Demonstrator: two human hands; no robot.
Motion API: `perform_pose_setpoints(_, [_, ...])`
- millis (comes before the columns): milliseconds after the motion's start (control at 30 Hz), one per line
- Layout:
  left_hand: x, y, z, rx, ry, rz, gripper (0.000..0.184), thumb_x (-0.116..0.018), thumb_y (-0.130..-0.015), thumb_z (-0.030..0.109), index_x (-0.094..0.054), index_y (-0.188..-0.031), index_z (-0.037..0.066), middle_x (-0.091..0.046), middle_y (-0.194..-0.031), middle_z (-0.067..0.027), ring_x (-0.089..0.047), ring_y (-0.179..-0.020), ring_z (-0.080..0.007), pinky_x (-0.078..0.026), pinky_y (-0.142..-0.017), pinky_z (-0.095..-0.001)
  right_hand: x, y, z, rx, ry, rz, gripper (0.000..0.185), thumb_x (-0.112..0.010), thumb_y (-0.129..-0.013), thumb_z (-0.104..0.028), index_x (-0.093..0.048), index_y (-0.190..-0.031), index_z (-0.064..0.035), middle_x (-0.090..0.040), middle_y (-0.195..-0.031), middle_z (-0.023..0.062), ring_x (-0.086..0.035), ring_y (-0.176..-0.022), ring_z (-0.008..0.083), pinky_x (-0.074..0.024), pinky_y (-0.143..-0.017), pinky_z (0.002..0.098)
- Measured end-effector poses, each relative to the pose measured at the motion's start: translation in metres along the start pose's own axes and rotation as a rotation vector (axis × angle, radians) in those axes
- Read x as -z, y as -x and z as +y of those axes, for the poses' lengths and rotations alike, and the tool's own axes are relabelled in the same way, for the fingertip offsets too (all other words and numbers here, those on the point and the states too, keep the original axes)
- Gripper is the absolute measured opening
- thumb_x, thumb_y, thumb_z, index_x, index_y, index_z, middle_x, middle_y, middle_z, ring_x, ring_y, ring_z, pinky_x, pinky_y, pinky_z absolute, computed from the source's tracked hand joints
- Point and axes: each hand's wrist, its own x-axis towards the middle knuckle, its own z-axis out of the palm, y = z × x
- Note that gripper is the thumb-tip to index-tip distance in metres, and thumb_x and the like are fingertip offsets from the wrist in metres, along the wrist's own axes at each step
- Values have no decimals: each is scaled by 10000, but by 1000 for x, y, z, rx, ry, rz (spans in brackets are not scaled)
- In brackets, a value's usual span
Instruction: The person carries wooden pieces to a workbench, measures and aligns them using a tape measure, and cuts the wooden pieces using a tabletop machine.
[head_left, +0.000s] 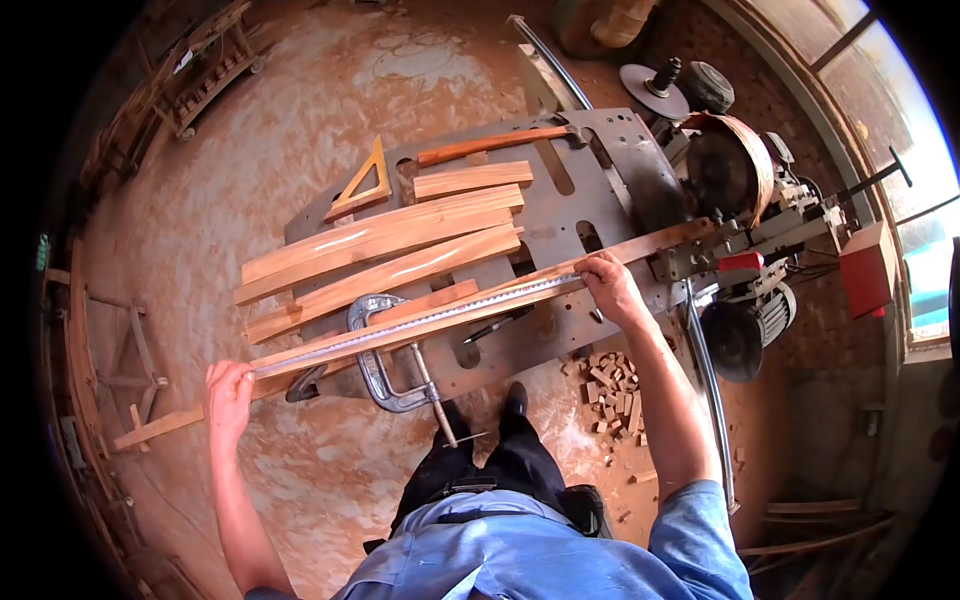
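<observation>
Gripping a tape measure (470, 308) with closed left hand (228, 395) at eight o'clock and closed right hand (607, 282) at three. Holding it along a wooden strip (520, 302), facing a hammer (490, 145) at twelve.

No legible text — tiny marks on the measuring tape (470, 309).

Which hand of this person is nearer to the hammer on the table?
Right. The right hand is toward the hammer's head end; the left hand is farther, beyond the table's left side.
</observation>
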Motion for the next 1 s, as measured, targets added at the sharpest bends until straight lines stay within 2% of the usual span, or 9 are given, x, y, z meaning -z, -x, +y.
perform_pose_setpoints(200, [-2,-1,4,-24,-9,24,82,-665,-901,66,-714,-962,39,-645,-940,-108,-599,-949,-323,-480,-866,-422,-7,3,0,-56,-10,17,237,-663,-907,-46,-733,-1132,-31,-701,-1124,165,-678,-1079,336,-538,-945,379])
perform_pose_setpoints(300, [-10,-5,-13,-132,-29,68,79,-680,-898,84,-729,-952,53,-656,-924,-105,-605,-912,-334,-486,-853,-424,-5,7,-14,-141,-3,39,279,-664,-927,-40,-707,-1203,-28,-705,-1167,166,-684,-1103,307,-529,-960,357])
perform_pose_setpoints(433, [-18,-7,-28,-96,-59,91,86,-723,-878,162,-754,-927,98,-681,-883,-71,-620,-908,-303,-509,-820,-426,-12,10,-6,-66,69,35,253,-645,-929,4,-699,-1176,12,-694,-1145,149,-672,-1090,272,-518,-959,339])
perform_pose_setpoints(467, [-14,-7,-24,-88,-51,91,88,-707,-883,151,-743,-915,77,-683,-899,-86,-625,-906,-308,-501,-837,-427,-14,11,-2,-54,71,30,247,-639,-928,19,-696,-1169,24,-689,-1138,145,-667,-1086,265,-515,-959,333])
perform_pose_setpoints(567, [-9,-6,-17,1,-97,28,119,-688,-908,233,-760,-963,156,-688,-976,-47,-629,-1025,-277,-535,-869,-424,-18,11,5,3,92,12,235,-616,-926,43,-694,-1147,39,-676,-1117,140,-660,-1073,268,-506,-961,332])
perform_pose_setpoints(767, [3,-7,-27,73,-71,-4,143,-687,-912,238,-755,-978,131,-683,-976,-45,-616,-1019,-272,-521,-863,-406,-15,13,4,18,106,1,251,-580,-913,53,-686,-1140,34,-671,-1132,146,-649,-1099,295,-495,-985,341])
perform_pose_setpoints(1000, [7,-3,-41,107,-97,-22,169,-670,-939,278,-761,-985,143,-688,-974,-34,-616,-1029,-263,-515,-880,-397,-13,13,16,-42,104,-40,256,-547,-951,34,-669,-1175,50,-660,-1168,129,-631,-1139,264,-470,-1018,326])
